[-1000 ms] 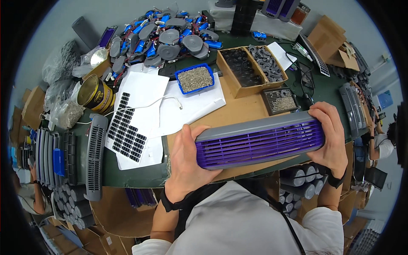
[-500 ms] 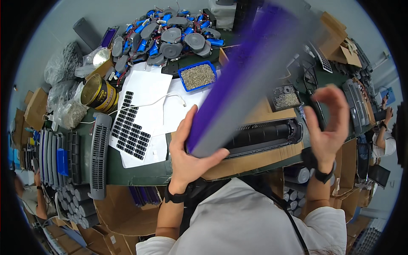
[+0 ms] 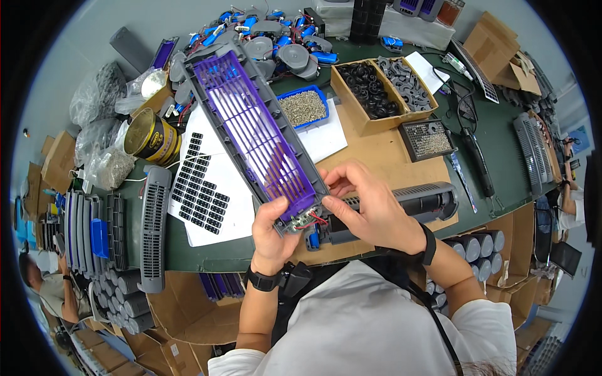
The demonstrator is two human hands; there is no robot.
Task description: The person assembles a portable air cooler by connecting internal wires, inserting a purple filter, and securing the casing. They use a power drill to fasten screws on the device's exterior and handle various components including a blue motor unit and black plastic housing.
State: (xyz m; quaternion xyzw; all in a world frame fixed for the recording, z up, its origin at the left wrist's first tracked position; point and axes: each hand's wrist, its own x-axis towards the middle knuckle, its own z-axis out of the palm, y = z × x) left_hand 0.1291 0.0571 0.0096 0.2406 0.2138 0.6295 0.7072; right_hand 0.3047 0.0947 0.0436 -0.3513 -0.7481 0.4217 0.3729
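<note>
A long grey housing with a purple slatted grille (image 3: 254, 131) is tilted over the table. My left hand (image 3: 273, 238) is closed round its near end, thumb over the edge. At that end sit a small circuit board (image 3: 304, 219) and red wires. My right hand (image 3: 379, 213) has its fingers curled at the near right corner of the housing, thumb and forefinger against the edge. Partly hidden behind my right hand, a dark housing half (image 3: 433, 199) lies on cardboard, with a black roller-like part inside.
Beyond the hands are a blue tray of small metal parts (image 3: 304, 108), a two-part cardboard box of black and grey parts (image 3: 382, 94) and a screw box (image 3: 429, 141). A cord-fed screwdriver (image 3: 478, 163) lies at right. A yellow-black tin (image 3: 150, 138) and sticker sheet (image 3: 200, 182) are at left.
The housing has swung from upper right to upper left and turned over, now showing its slatted inner side. My right hand has come in from the right to its near end.
</note>
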